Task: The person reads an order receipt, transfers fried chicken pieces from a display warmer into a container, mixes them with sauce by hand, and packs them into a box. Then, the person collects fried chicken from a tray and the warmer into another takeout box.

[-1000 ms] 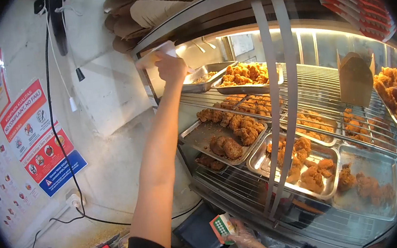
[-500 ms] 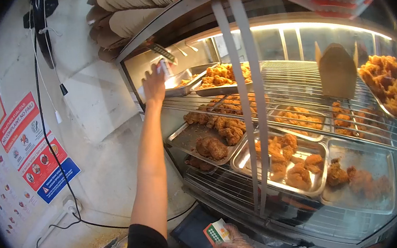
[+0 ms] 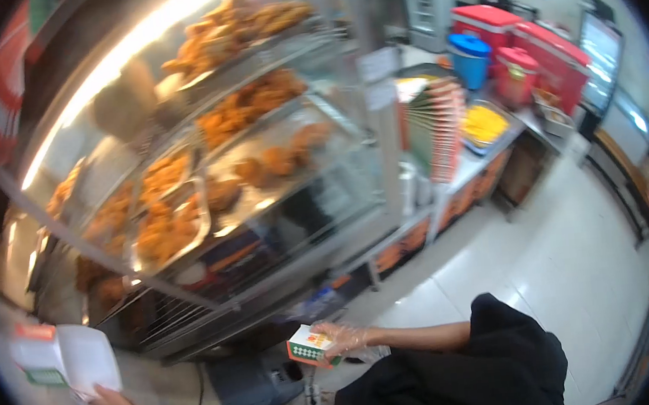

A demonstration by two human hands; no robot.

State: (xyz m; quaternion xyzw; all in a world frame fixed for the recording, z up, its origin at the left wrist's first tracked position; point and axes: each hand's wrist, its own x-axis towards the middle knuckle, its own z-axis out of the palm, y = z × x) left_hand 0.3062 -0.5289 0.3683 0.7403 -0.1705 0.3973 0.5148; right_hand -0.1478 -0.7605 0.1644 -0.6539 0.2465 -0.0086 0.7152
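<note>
At the left, the fingers of my bare left hand (image 3: 112,400) pinch the edge of an open paper food box (image 3: 89,356), its inside white and its outside orange and green. My right hand (image 3: 343,342), in a clear plastic glove, is wrapped round a smaller carton (image 3: 308,346) with a white top, green patterned side and orange edge. Both hands are in front of the glass display cabinet (image 3: 256,305), low and apart from each other. What the carton contains cannot be seen.
Trays of fried chicken (image 3: 169,231) fill the lit cabinet. Beyond it, a stack of folded cartons (image 3: 437,127), a tray of yellow food (image 3: 484,124), a blue bucket (image 3: 470,61) and red cool boxes (image 3: 550,51) stand on the counter. A dark grey device (image 3: 252,386) lies below.
The view has swung right, showing the far counter and floor. My left hand has come down from the cabinet's upper shelf and now holds an open box. My right hand keeps the carton.
</note>
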